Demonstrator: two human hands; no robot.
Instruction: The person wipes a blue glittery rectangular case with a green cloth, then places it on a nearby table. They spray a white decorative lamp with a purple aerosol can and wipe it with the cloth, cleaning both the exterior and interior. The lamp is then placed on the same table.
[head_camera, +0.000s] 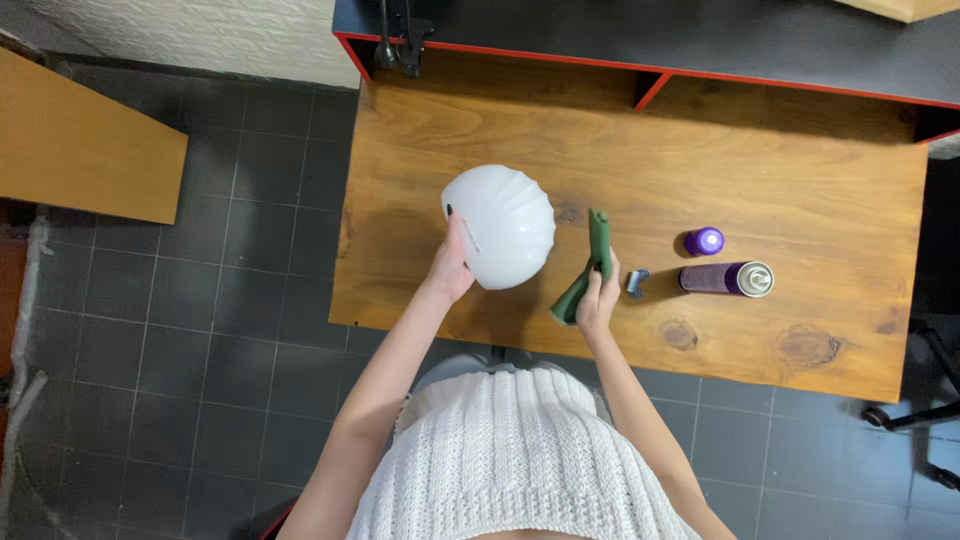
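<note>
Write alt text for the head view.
Seen from above, the left hand holds a white ribbed dome over a wooden table while the right hand grips a green cloth. A purple spray can lies nearby, its cap beside it.

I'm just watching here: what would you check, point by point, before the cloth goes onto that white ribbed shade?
1. Left hand has a grip on the white shade: ok, fingers are on its rim and it is lifted off the table.
2. Right hand has a grip on the green cloth: ok.
3. Cloth touching the shade: not ok, a gap shows between them.
4. Purple spray can out of the way: ok, it lies on its side to the right of both hands.
5. Purple cap off the can: ok, it stands apart behind it.
6. Cloth damp or dry: cannot tell.
</note>
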